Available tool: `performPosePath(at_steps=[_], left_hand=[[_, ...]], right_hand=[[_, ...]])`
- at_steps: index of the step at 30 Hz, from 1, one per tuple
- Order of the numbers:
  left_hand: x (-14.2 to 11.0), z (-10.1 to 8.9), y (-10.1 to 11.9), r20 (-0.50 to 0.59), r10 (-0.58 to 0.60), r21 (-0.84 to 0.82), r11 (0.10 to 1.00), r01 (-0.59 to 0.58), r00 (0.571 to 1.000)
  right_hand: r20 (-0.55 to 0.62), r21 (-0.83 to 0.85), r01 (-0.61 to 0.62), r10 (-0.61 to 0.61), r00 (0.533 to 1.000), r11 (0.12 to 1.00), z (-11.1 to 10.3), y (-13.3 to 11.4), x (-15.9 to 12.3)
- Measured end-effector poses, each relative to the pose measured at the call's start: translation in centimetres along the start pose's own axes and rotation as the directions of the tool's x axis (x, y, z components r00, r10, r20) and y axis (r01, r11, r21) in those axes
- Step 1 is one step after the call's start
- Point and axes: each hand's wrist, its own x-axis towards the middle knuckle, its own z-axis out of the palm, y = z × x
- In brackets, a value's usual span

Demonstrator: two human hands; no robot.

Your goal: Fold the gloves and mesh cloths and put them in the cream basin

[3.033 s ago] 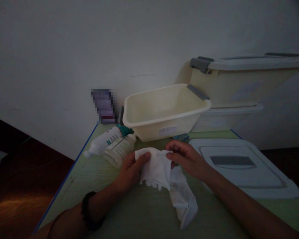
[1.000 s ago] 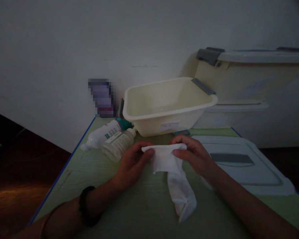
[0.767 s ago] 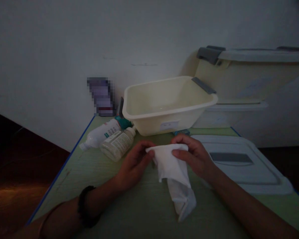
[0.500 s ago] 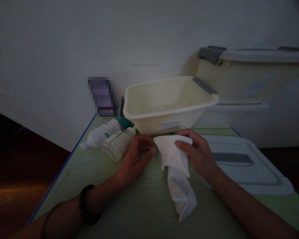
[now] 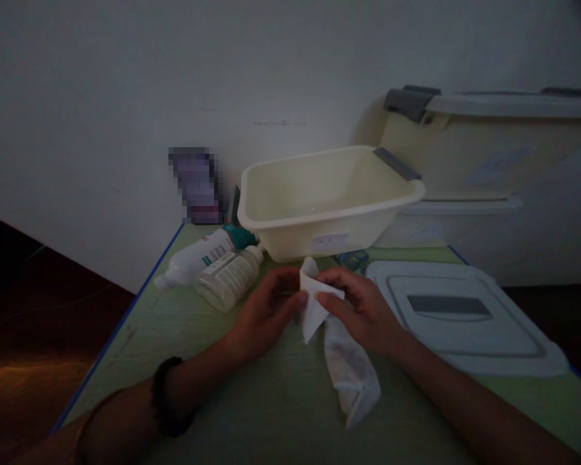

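A small, folded white cloth (image 5: 312,316) is pinched between my two hands, above the table. My left hand (image 5: 274,307) has its thumb on the cloth's left edge, fingers curled behind it. From the right, my right hand (image 5: 361,307) grips it between thumb and fingers. One tip of the cloth sticks up above my fingers, and a pointed corner hangs down. Just below, a greyish-white, sock-like piece of fabric (image 5: 351,368) lies on the table (image 5: 252,407). Its upper end is hidden by the cloth and my right hand, so I cannot tell whether the two are joined.
A cream bin (image 5: 290,239) stands behind my hands. Left of it lie a white-and-green bottle (image 5: 188,265) and a clear bottle (image 5: 227,284). A blue item (image 5: 353,259) sits before the bin; a lid (image 5: 494,349) and stacked boxes (image 5: 445,155) are right.
My right hand has moved slightly left and folded the cloth smaller. My left hand, apart from it before, now touches it. The sock-like fabric stays in place, and the blue item shows more.
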Motion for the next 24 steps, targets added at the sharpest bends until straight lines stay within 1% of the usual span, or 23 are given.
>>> performPosePath(at_steps=[3, 6, 9, 12, 17, 22, 24], left_hand=[[0.1, 0.0, 0.1, 0.018, -0.001, 0.015, 1.0, 0.001, 1.0], [0.0, -0.1, 0.0, 0.064, -0.008, 0.034, 0.999, 0.005, 0.998], [0.0, -0.2, -0.3, 0.098, 0.017, 0.052, 0.998, -0.022, 0.995], [-0.1, -0.3, -0.4, 0.115, 0.038, 0.068, 0.997, -0.046, 0.993], [0.0, -0.3, 0.3, 0.09, 0.035, 0.115, 0.992, -0.045, 0.995], [0.1, -0.4, 0.6, 0.015, 0.013, 0.102, 0.995, -0.015, 1.0], [0.1, -0.4, 0.5, 0.006, 0.002, 0.088, 0.996, -0.002, 1.0]], right_hand=[[0.019, -0.029, 0.041, -0.041, 0.999, 0.999, -0.1, 0.1, 0.0], [0.047, -0.131, 0.111, -0.106, 0.993, 0.985, -0.2, 0.0, 0.0], [0.079, -0.223, 0.197, -0.184, 0.98, 0.955, -0.2, -0.1, 0.0], [0.095, -0.254, 0.256, -0.239, 0.966, 0.933, 0.0, -0.1, 0.0], [0.039, -0.318, 0.261, -0.263, 0.964, 0.911, 0.1, 0.1, 0.0], [-0.034, -0.368, 0.209, -0.238, 0.971, 0.906, 0.2, 0.3, 0.1], [-0.068, -0.391, 0.194, -0.238, 0.969, 0.9, 0.1, 0.3, 0.1]])
